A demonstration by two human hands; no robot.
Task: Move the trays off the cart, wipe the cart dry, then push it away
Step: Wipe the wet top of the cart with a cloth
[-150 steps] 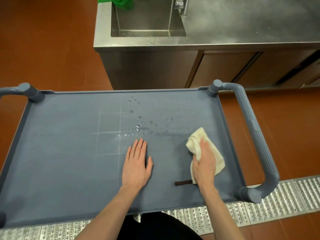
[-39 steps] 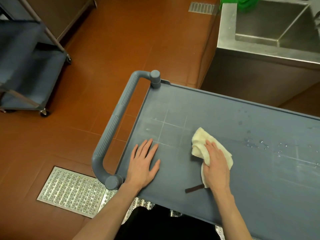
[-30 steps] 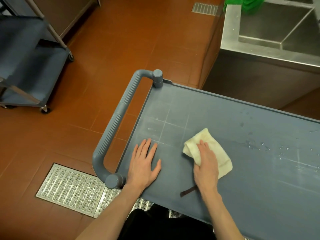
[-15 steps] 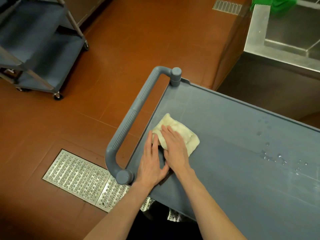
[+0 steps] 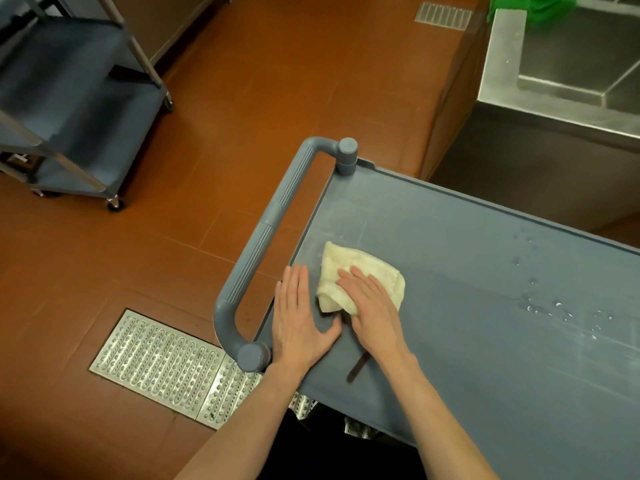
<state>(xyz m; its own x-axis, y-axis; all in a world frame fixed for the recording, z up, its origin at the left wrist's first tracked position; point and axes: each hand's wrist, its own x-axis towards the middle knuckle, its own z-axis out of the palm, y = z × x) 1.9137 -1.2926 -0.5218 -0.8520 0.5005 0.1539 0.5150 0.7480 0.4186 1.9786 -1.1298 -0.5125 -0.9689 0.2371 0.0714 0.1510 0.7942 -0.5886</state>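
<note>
At frame centre, cart (image 5: 467,271) top bare of trays. Your right hand (image 5: 372,308) presses cloth (image 5: 360,271) flat-fingered; left hand (image 5: 299,323) rests flat beside it, fingers straight. Droplets (image 5: 554,310) remain at right: wiping unfinished, push pending.

We see 2 bare forearms coming from the bottom edge. The left hand (image 5: 300,320) lies flat, palm down, with its fingers straight and close together and the thumb spread to the right. The right hand (image 5: 372,306) is just beside it, also palm down, with its straight fingers pressing downward and pointing up-left.
</note>
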